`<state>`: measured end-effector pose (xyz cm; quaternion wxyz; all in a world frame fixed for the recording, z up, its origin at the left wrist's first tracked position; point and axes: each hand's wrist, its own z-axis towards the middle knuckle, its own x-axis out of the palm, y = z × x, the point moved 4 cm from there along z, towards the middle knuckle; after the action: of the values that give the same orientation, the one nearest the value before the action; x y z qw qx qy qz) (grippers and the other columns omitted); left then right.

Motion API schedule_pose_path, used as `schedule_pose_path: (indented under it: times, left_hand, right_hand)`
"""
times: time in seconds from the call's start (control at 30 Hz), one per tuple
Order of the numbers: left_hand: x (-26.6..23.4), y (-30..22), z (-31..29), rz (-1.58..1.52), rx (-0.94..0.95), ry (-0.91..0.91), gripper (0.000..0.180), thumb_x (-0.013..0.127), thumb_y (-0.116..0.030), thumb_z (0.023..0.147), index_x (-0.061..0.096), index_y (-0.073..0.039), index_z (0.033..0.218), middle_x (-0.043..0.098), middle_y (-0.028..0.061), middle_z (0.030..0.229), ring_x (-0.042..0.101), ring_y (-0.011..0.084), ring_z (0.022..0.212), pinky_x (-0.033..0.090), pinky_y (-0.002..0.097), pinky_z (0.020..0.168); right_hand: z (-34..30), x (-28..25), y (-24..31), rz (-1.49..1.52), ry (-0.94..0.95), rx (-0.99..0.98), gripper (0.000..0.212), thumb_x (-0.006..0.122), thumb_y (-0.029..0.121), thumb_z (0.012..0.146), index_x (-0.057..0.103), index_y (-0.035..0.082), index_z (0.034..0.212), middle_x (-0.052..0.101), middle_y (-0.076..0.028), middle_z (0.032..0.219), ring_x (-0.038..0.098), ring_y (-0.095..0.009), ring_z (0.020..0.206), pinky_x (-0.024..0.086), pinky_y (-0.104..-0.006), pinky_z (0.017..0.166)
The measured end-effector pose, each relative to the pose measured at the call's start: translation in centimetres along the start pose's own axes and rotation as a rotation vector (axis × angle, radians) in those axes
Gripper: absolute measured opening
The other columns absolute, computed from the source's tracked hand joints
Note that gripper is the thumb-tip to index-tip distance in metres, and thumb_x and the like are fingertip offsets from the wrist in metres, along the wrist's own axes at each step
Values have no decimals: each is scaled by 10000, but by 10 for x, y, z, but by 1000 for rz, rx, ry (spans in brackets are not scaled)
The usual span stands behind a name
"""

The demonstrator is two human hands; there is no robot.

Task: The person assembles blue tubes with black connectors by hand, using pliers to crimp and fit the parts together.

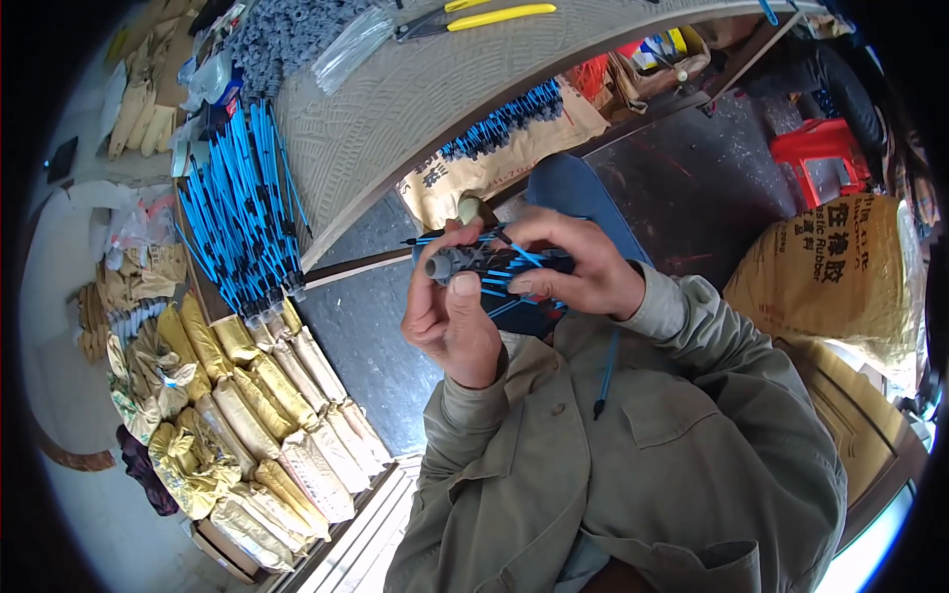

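Note:
In front of my chest, my left hand [458, 331] is closed round a grey connector [441, 266], its thumb pressed on the side. Behind the round grey end runs a dark body with thin blue wires [522, 261] crossing it. My right hand [591, 265] pinches the dark, blue-wired end, thumb and forefinger curled over it. Its fingers partly hide how wires and body join. A single blue wire with a dark tip [607, 374] hangs below the hands against the grey-green jacket [682, 445].
A large bundle of blue wires with dark ends [247, 208] lies at the left. On the patterned tabletop [356, 128] are grey parts [287, 49] and yellow-handled pliers [499, 18]. More blue-wired pieces [504, 119] lie on a brown sack. Stacked packets [267, 405] fill the lower left.

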<state>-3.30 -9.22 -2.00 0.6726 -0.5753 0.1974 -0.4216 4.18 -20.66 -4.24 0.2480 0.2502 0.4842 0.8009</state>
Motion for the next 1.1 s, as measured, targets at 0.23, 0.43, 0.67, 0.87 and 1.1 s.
schedule_pose_path:
  times: [0.23, 0.43, 0.67, 0.87, 1.1]
  left_hand:
    - [-4, 3, 3, 68, 40, 20, 391, 546, -213, 880, 507, 117, 1086, 588, 220, 1046, 564, 286, 1011, 416, 397, 933]
    - [-3, 5, 2, 17, 24, -45, 440, 636, -247, 826, 544, 123, 1046, 605, 193, 1011, 578, 272, 977, 439, 375, 893]
    - [-6, 6, 0, -26, -26, -60, 489, 652, -310, 820, 555, 111, 1047, 602, 183, 1018, 576, 234, 947, 446, 347, 870]
    - [-9, 6, -1, 22, 11, -78, 479, 637, -314, 832, 557, 106, 1050, 600, 180, 1030, 568, 212, 943, 440, 329, 868]
    - [-1, -1, -2, 219, 81, -18, 473, 557, -335, 883, 554, 102, 1064, 588, 186, 1063, 555, 212, 986, 431, 340, 881]
  right_hand:
    - [-12, 5, 3, -516, -95, -201, 512, 670, 135, 769, 495, 93, 1248, 570, -97, 823, 585, -237, 691, 472, -327, 550]
    - [-5, -3, -4, -414, 47, -169, 556, 644, 8, 744, 468, 25, 1270, 524, -110, 761, 545, -241, 642, 452, -324, 557]
    - [9, -13, -10, -431, 249, -282, 668, 605, -51, 678, 417, 32, 1313, 514, -118, 767, 545, -262, 627, 450, -354, 538]
    - [21, -16, -10, -541, 357, -353, 704, 594, -34, 648, 406, 34, 1323, 521, -112, 773, 556, -252, 635, 468, -343, 541]
    - [0, -6, 9, -778, 237, -315, 668, 600, 32, 656, 426, 9, 1300, 553, -100, 807, 579, -225, 639, 496, -318, 561]
